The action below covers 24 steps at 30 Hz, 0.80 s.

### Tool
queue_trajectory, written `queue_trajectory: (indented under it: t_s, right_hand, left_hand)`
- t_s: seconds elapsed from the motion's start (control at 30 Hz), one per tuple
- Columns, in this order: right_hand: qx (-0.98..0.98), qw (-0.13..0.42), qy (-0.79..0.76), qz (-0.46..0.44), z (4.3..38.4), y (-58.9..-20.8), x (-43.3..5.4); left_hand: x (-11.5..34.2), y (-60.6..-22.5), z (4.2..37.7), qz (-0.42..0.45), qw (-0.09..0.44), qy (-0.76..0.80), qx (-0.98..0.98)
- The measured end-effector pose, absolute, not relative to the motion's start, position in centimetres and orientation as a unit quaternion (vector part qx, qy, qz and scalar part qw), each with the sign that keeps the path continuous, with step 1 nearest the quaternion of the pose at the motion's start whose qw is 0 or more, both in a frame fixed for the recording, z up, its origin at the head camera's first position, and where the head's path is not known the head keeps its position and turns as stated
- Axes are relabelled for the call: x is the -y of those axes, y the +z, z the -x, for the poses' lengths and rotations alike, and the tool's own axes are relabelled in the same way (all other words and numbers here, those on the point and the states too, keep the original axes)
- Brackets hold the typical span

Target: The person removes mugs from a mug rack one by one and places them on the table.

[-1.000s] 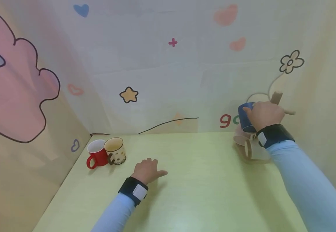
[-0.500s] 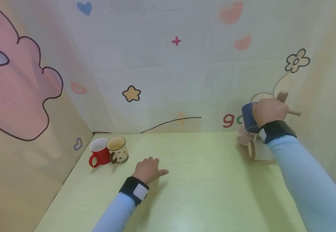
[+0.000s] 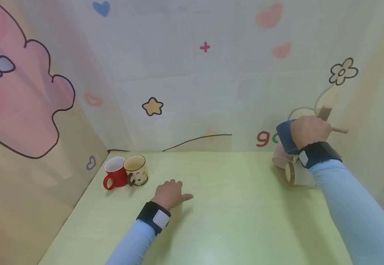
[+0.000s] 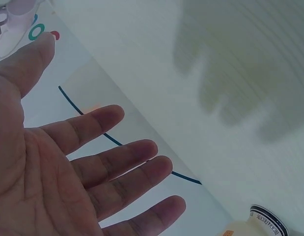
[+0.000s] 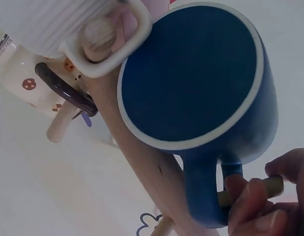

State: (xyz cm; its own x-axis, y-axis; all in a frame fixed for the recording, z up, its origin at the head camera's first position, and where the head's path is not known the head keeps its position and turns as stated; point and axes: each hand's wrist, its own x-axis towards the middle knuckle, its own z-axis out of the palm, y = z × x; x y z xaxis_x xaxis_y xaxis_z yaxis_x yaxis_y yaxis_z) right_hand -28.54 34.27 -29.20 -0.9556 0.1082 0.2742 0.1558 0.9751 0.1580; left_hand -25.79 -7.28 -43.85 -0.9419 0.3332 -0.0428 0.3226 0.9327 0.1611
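Observation:
At the right, my right hand (image 3: 311, 130) grips a blue mug (image 3: 286, 136) by its handle. In the right wrist view the mug's dark base faces the camera, and a wooden peg passes through the handle beside the curled fingers (image 5: 255, 206). This peg belongs to a wooden mug tree (image 5: 142, 147). Lower on the tree are a pink mug (image 3: 281, 156) and a white ribbed mug (image 5: 43, 19). My left hand (image 3: 170, 195) hovers over the table with its fingers (image 4: 117, 162) spread, holding nothing.
A red mug (image 3: 119, 176) and a cream spotted mug (image 3: 137, 169) stand upright side by side at the table's back left. Another spotted mug (image 5: 34, 78) with a brown handle shows by the tree. Patterned curtains (image 3: 178, 92) border the pale table (image 3: 218, 206).
The blue mug has tilted more on the tree, with my right hand still on it and slightly lowered. The whole head view has shifted a little. My left hand stays nearly still.

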Motion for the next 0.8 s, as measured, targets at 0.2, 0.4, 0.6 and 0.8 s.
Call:
queue_trajectory:
  t_s: [0.2, 0.4, 0.6, 0.8]
  right_hand:
    - [0.980, 0.178, -0.085, 0.024, 27.9, -30.4, -34.9]
    - [0.960, 0.264, 0.032, 0.092, 27.2, -31.6, -35.7]
    - [0.958, 0.255, 0.022, 0.128, 27.6, -29.9, -35.0]
    - [0.971, 0.203, -0.022, 0.128, 28.0, -29.3, -34.8]
  left_hand:
    - [6.7, -43.8, 26.0, -0.169, 0.035, 0.074, -0.982]
    - [6.2, -44.1, 25.8, -0.183, 0.031, 0.067, -0.980]
    - [6.2, -43.9, 25.6, -0.179, 0.029, 0.065, -0.981]
    - [6.4, -44.0, 25.6, -0.178, 0.033, 0.063, -0.982]
